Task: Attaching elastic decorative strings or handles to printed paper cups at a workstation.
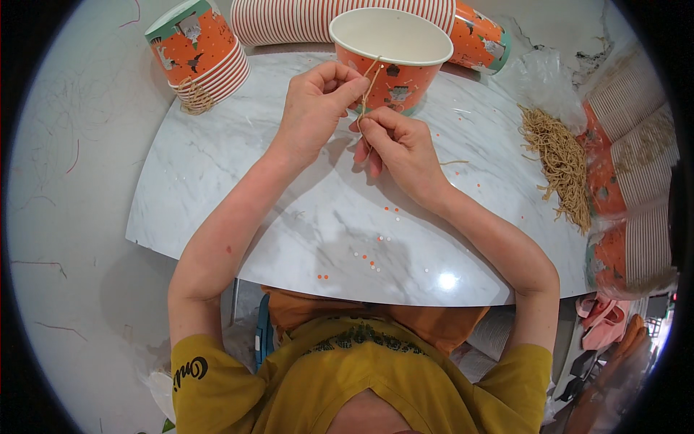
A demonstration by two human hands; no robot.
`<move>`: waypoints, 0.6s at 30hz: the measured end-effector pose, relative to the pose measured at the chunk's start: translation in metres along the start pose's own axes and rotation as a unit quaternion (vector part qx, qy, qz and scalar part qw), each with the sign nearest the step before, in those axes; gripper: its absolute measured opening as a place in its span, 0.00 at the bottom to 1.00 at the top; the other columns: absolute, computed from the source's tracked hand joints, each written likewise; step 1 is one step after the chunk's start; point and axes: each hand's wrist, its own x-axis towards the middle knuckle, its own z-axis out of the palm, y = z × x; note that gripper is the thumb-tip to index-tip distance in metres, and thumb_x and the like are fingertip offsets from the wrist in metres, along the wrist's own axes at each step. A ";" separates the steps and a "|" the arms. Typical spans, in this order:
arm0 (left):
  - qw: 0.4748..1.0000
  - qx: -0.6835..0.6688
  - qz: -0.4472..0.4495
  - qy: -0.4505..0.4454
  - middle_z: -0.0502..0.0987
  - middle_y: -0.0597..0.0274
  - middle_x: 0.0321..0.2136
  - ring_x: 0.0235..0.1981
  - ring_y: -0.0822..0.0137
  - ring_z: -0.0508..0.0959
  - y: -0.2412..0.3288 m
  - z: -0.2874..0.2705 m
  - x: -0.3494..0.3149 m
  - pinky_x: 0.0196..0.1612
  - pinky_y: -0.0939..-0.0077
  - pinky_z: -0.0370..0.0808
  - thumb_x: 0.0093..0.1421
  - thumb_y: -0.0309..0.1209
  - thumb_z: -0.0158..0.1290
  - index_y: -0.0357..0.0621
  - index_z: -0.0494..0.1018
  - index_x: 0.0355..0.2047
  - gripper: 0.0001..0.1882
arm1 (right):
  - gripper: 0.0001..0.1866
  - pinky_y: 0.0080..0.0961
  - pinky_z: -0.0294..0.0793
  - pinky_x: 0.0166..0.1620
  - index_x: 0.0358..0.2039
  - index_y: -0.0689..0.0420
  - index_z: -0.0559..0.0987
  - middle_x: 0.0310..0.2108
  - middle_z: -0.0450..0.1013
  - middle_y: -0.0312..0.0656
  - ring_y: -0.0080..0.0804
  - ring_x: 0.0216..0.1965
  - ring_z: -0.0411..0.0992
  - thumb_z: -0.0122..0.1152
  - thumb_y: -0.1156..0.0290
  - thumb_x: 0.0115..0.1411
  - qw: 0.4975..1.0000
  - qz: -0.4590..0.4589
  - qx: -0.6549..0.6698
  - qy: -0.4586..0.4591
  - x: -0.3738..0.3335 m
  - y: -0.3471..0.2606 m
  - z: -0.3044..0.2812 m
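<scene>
Cord (367, 92) pinched before tub (418, 78), upper centre of frame.
Left hand (312, 108) pinches higher, right hand (406, 145) lower, probably to control the strand; cord pile (555, 165) right of frame, likely for easy reach.

A small hand-assembly workspace, like a makeshift workshop; whether it is inside a home cannot be told. A marble-patterned table (318, 249) fills the middle of the frame as the workbench. Supplies of one kind crowd it: a large orange paper tub (418, 81) at top centre, a long row of nested tubs (303, 20) lying behind it, and another stack (189, 54) at upper left. Plastic-wrapped stacks (636, 155) line the right edge, beside a heap of tan cords (560, 166). Tiny orange and white dots (365, 257) litter the tabletop, and loose threads (74, 156) lie across the pale floor (61, 224) at left.
</scene>
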 end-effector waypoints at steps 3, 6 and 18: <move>1.000 0.002 0.004 -0.001 0.76 0.72 0.24 0.26 0.81 0.71 -0.002 0.000 0.001 0.31 0.84 0.67 0.62 0.32 0.58 0.41 0.76 0.32 0.07 | 0.13 0.15 0.65 0.23 0.37 0.64 0.78 0.21 0.75 0.35 0.16 0.18 0.68 0.50 0.68 0.70 1.000 0.003 -0.010 0.000 0.000 -0.001 -0.001; 1.000 0.008 0.012 -0.001 0.76 0.72 0.25 0.26 0.81 0.71 -0.003 0.001 0.000 0.31 0.84 0.67 0.63 0.31 0.58 0.42 0.76 0.32 0.06 | 0.12 0.16 0.65 0.23 0.36 0.64 0.79 0.21 0.74 0.34 0.16 0.19 0.68 0.51 0.69 0.69 1.000 -0.006 -0.025 0.003 -0.001 0.001 0.000; 0.996 0.072 0.058 0.008 0.75 0.72 0.24 0.26 0.81 0.70 -0.002 0.003 -0.003 0.31 0.84 0.67 0.62 0.30 0.57 0.41 0.76 0.31 0.06 | 0.10 0.17 0.64 0.25 0.31 0.62 0.79 0.19 0.70 0.32 0.15 0.21 0.66 0.52 0.72 0.66 0.987 -0.096 -0.129 0.020 -0.003 0.007 0.000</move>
